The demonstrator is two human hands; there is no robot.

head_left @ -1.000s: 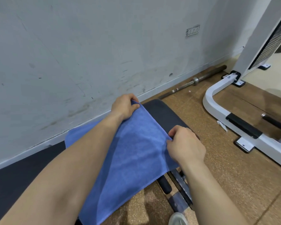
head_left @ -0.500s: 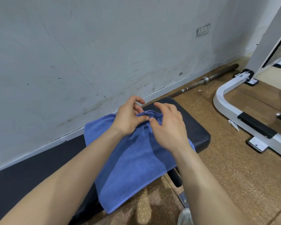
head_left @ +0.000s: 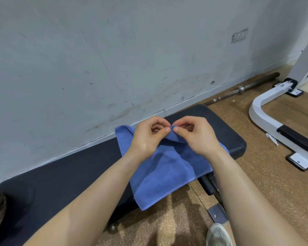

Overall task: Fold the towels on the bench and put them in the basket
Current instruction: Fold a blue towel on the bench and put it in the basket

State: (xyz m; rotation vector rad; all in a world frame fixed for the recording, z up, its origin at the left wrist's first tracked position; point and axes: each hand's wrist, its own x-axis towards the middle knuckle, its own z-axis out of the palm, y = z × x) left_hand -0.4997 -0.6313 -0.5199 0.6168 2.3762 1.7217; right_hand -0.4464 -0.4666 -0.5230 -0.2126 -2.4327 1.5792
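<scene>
My left hand [head_left: 148,137] and right hand [head_left: 196,134] each pinch the same raised fold of the towel [head_left: 164,167], which lies across the bench [head_left: 226,128], its near corner overhanging.

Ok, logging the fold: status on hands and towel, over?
Left hand and right hand both pinch raised fold of blue towel. Towel lies on bench, near end hanging off. Nothing seen in the way.

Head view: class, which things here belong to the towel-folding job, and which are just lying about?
Belong to the job: blue towel, bench, left hand and right hand, both pinching the towel's edge.
Lying about: barbell, white machine frame, wall socket, shoe.
</scene>
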